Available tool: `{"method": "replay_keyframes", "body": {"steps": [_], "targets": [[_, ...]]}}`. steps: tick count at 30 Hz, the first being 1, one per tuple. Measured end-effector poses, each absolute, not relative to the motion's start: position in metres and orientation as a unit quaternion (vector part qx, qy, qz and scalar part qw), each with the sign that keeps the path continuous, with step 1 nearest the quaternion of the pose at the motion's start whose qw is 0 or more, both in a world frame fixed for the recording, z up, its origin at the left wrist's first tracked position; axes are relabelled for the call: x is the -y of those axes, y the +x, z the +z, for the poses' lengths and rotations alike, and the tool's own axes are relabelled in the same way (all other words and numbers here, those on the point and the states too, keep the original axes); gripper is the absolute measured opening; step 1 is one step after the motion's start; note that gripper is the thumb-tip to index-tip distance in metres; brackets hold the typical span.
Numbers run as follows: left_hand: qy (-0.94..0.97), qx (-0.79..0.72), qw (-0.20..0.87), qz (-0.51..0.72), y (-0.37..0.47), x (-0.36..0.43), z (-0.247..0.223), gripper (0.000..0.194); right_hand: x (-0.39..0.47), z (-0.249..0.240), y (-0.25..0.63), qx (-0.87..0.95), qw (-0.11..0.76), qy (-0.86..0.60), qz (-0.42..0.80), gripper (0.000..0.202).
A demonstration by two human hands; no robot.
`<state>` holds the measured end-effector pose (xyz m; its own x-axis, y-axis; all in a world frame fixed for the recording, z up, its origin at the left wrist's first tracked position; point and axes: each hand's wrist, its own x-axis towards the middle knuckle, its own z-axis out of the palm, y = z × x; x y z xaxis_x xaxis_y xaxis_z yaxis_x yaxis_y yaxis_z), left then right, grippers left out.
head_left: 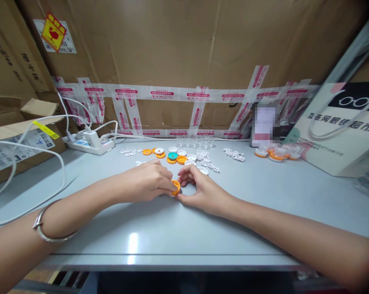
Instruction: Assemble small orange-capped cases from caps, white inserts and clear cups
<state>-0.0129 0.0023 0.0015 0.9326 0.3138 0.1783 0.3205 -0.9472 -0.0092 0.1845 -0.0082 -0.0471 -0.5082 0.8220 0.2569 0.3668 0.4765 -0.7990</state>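
Low over the table, an orange round cap [176,188] stands tilted on edge, its hollow side partly showing. My left hand [152,181] pinches it from the left, fingertips at its inside and rim. From the right, my right hand [203,190] curls thumb and fingers round its edge, palm turned toward it. Just beyond the hands lie an orange cap [181,159], a teal-centred cap [172,155] and white caps [191,157]. Small white discs [131,151] are scattered left of these. White openwork pieces [203,155] lie to the right.
Clear cups [196,142] stand at the back. Assembled orange-and-white pieces [278,153] sit right, near a phone [265,124] and paper bag [340,130]. A power strip [92,143] with white cables and an open carton [22,139] occupy the left; a large taped carton [172,49] stands behind.
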Motion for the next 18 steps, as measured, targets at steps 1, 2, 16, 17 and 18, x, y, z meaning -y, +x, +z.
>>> {"method": "replay_keyframes", "body": {"steps": [1,2,16,17,18], "targets": [[-0.983,0.163,0.021,-0.085,-0.013,-0.002,0.001,0.02,0.008,-0.047,0.185,0.798,0.327,-0.372,0.344,0.039],[-0.983,0.165,0.024,-0.082,-0.013,-0.002,0.0,0.02,0.008,-0.048,0.185,0.8,0.328,-0.369,0.34,0.039],[-0.982,0.172,-0.048,-0.057,-0.01,0.002,0.01,0.019,0.009,-0.046,0.184,0.821,0.328,-0.348,0.312,0.039],[-0.98,0.179,-0.066,-0.061,-0.011,0.001,0.011,0.017,0.009,-0.046,0.184,0.82,0.328,-0.349,0.313,0.039],[-0.977,0.187,-0.084,-0.065,-0.013,0.0,0.011,0.016,0.009,-0.046,0.184,0.818,0.329,-0.352,0.316,0.039]]}}
